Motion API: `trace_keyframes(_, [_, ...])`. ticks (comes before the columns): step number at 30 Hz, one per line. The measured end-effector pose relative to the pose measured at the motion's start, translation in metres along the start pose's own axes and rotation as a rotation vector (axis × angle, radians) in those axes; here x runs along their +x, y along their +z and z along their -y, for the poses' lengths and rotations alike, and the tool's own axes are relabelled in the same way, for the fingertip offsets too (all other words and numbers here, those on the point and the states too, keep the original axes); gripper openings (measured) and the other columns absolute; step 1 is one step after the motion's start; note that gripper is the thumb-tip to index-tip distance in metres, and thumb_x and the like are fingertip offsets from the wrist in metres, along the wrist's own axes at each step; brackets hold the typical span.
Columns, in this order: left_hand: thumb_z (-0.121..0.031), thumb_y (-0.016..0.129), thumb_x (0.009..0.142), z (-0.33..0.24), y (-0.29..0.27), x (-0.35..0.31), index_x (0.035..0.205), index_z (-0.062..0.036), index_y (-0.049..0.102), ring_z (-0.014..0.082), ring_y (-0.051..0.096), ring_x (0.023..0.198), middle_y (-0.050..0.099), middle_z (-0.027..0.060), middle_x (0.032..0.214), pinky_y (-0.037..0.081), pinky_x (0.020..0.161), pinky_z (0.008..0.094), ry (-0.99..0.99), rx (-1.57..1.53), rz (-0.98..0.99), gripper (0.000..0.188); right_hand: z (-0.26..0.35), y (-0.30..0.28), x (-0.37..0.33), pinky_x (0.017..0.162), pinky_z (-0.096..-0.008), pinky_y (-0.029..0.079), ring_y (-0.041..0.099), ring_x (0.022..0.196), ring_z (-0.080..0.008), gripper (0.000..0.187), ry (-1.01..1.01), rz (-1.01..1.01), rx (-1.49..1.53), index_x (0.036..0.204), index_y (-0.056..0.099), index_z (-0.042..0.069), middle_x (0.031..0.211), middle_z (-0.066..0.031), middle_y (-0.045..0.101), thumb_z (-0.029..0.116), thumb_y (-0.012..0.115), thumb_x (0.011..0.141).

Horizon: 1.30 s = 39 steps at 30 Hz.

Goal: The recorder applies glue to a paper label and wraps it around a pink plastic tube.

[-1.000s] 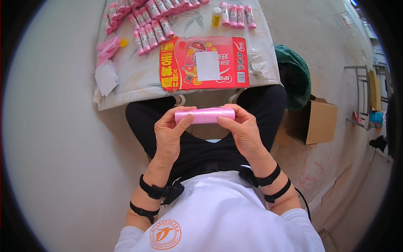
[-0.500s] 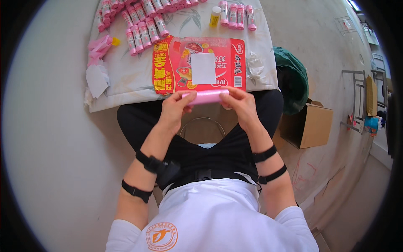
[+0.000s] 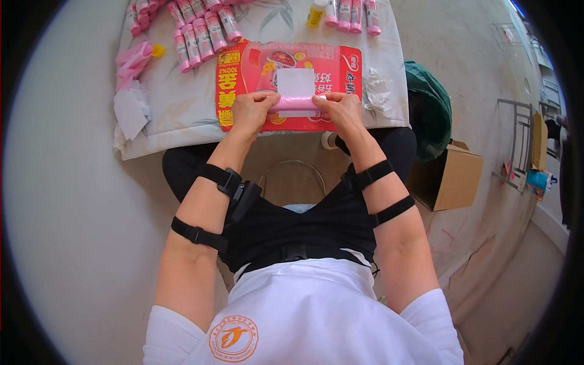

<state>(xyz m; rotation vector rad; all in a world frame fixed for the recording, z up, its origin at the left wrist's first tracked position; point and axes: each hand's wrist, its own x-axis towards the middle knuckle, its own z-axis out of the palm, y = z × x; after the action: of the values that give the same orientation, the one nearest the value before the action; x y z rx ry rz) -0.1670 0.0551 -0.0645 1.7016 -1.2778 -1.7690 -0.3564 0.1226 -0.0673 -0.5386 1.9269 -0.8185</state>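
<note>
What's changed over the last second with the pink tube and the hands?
Both hands, left hand and right hand, have carried the pink tube forward from above the lap to over the flattened red carton on the table. Nothing was let go: each hand still grips one end, tube still level. The carton, its white paper and the rows of pink tubes lie as before.

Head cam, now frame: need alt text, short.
Seen from above, a seated person's left hand and right hand grip the two ends of a pink tube over a flattened red carton on a cloth-covered table. More pink tubes line the table's far edge; a cardboard box sits on the floor.
</note>
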Motion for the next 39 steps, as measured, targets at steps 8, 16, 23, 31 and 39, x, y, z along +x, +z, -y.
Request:
trace_keyframes(8, [-0.027, 0.074, 0.075, 0.008, 0.003, 0.008, 0.089, -0.0057, 0.074, 0.0187, 0.067, 0.07, 0.071, 0.0092, 0.08, 0.051, 0.066, 0.0321, 0.123, 0.273, -0.164, 0.025, 0.002, 0.007, 0.005, 0.073, -0.034, 0.053, 0.069, 0.076, -0.0247, 0.039, -0.013, -0.105, -0.31, 0.095, 0.074, 0.007, 0.08, -0.0145, 0.071, 0.034, 0.08, 0.067])
trace_keyframes(16, [-0.031, 0.074, 0.075, 0.004, 0.008, 0.0, 0.084, -0.0101, 0.075, 0.0266, 0.066, 0.076, 0.069, 0.0089, 0.081, 0.05, 0.07, 0.0383, 0.311, 0.594, -0.328, 0.023, 0.004, 0.017, 0.011, 0.079, -0.0377, 0.052, 0.069, 0.081, -0.0285, 0.035, -0.022, -0.157, -0.348, 0.09, 0.074, 0.007, 0.08, -0.0161, 0.07, 0.032, 0.081, 0.067])
trace_keyframes(23, [-0.023, 0.071, 0.076, -0.016, 0.026, -0.009, 0.104, -0.0111, 0.068, 0.0298, 0.059, 0.095, 0.06, 0.0094, 0.112, 0.046, 0.083, 0.0412, 0.643, 0.806, -0.429, 0.031, 0.031, 0.0, -0.004, 0.065, -0.0452, 0.052, 0.067, 0.071, -0.0349, 0.027, -0.113, -0.147, -0.28, 0.064, 0.066, -0.004, 0.068, -0.0246, 0.065, 0.02, 0.075, 0.071])
trace_keyframes(31, [-0.006, 0.058, 0.073, 0.018, 0.021, -0.017, 0.09, -0.0076, 0.064, 0.0254, 0.057, 0.085, 0.058, 0.0074, 0.087, 0.048, 0.071, 0.0375, 1.09, 1.001, -0.139, 0.018, -0.012, 0.047, -0.001, 0.064, -0.0464, 0.052, 0.066, 0.069, -0.0352, 0.018, -0.183, -0.309, -0.276, 0.074, 0.068, 0.002, 0.067, -0.0215, 0.063, 0.02, 0.07, 0.073])
trace_keyframes(39, [-0.005, 0.06, 0.072, 0.005, 0.038, -0.014, 0.077, -0.0076, 0.067, 0.0244, 0.059, 0.078, 0.057, 0.0067, 0.077, 0.05, 0.064, 0.0366, 1.03, 0.983, -0.144, 0.008, -0.016, 0.022, 0.001, 0.058, -0.0384, 0.054, 0.066, 0.057, -0.0268, 0.027, -0.366, -0.27, -0.232, 0.076, 0.07, 0.004, 0.064, -0.0161, 0.066, 0.031, 0.072, 0.074])
